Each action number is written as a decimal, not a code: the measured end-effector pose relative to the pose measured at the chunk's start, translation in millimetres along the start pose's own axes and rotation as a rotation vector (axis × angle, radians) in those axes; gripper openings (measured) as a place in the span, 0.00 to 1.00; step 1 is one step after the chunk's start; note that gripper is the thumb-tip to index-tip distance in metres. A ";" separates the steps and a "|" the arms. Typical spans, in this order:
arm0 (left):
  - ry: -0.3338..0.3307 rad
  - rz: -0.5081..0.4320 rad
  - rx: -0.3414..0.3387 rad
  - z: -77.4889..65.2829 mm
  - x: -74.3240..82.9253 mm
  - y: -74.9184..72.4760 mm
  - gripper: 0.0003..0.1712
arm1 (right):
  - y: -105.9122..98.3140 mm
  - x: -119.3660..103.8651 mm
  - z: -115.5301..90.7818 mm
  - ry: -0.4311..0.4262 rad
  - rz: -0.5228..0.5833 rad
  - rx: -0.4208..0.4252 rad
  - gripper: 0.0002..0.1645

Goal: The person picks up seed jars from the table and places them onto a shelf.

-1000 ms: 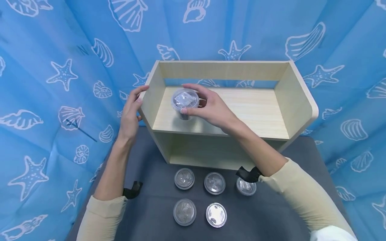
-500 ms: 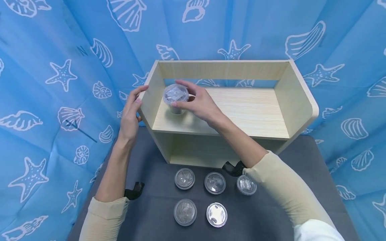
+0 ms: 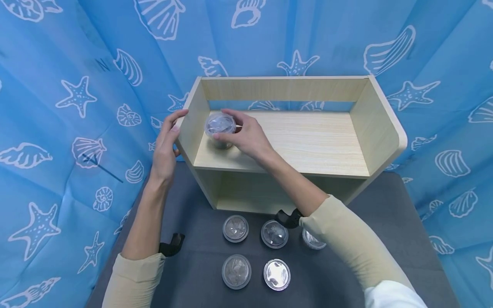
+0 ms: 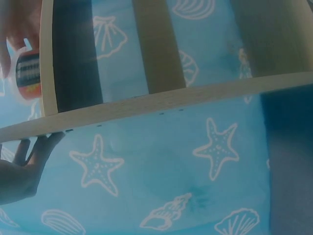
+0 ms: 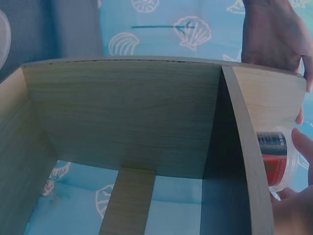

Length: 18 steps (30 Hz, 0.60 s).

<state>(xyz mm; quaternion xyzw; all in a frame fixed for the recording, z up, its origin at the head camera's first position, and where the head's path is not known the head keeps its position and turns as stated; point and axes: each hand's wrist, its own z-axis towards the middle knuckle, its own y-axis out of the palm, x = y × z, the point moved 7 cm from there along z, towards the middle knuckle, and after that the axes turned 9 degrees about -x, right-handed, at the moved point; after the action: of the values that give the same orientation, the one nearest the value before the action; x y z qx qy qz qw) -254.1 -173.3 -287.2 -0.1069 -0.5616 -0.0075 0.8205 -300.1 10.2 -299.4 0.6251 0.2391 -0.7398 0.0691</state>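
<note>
A clear plastic jar [image 3: 220, 124] with a round lid is at the left end of the upper shelf of a light wooden shelf unit [image 3: 308, 141]. My right hand [image 3: 248, 136] grips it from the right, thumb in front and fingers behind. Whether its base touches the board I cannot tell. Both wrist views show the black-and-red label on the jar [image 4: 28, 73], seen past the shelf board [image 5: 254, 186]. My left hand [image 3: 164, 149] rests against the outside of the left side panel, fingertips on its edge; in the left wrist view, fingers of the left hand [image 4: 24, 171] touch that panel.
Several round lidded tubs stand on the grey table in front of the unit, among them a shiny-topped tub [image 3: 277, 274] and a tub [image 3: 313, 239] partly hidden by the right sleeve. A blue seashell curtain [image 3: 327, 38] hangs behind and at both sides.
My right hand has carried the jar leftward toward the left side panel, and the jar now sits slightly lower than half a second ago. The left hand has stayed in place.
</note>
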 end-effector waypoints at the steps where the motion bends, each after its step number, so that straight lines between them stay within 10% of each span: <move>1: 0.001 -0.005 -0.001 -0.1 -0.1 0.2 0.26 | 0.1 0.5 0.1 -0.002 -0.004 0.008 0.42; 18: -0.042 0.018 0.025 0.3 3.0 -1.6 0.25 | 4.1 1.9 -1.2 -0.006 -0.079 0.004 0.44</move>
<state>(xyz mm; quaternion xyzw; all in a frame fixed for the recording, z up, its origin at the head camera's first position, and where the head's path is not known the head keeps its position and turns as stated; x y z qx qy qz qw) -253.5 -174.4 -284.1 -0.1019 -0.5778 0.0092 0.8098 -297.8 7.6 -302.4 0.6130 0.2620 -0.7444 0.0393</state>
